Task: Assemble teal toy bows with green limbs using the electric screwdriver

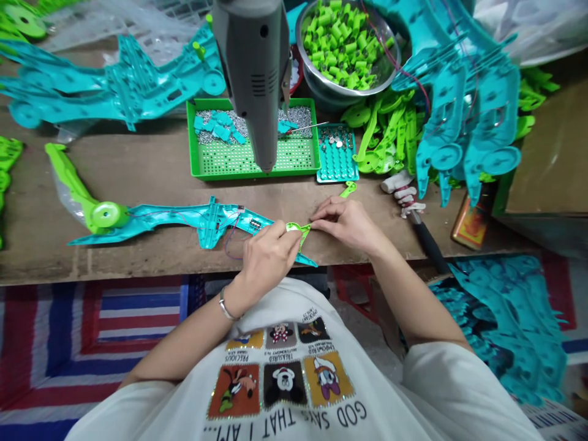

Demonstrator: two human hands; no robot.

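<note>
A turquoise plastic toy bow shell [172,217] lies along the front of the table, with a bright green limb [76,177] standing off its left end. Over the shell's right end, my left hand [269,254] is closed, its thumb and fingers on a small green plastic piece [304,233]. My right hand [346,223] pinches at that piece's right tip; anything smaller between the fingertips is hidden. Thin red and blue wires [232,242] loop out of the shell near a small coil spring [255,224]. Just beyond my right hand lies another small green part [349,188].
A grey tool [257,79] hangs over a green basket [252,176] of screws. Behind stands a metal bowl [316,86] of green pieces. To the right are a turquoise parts tray [337,168], a cloth-wrapped black-handled tool [425,236], a phone [473,220] and stacked turquoise shells [489,116].
</note>
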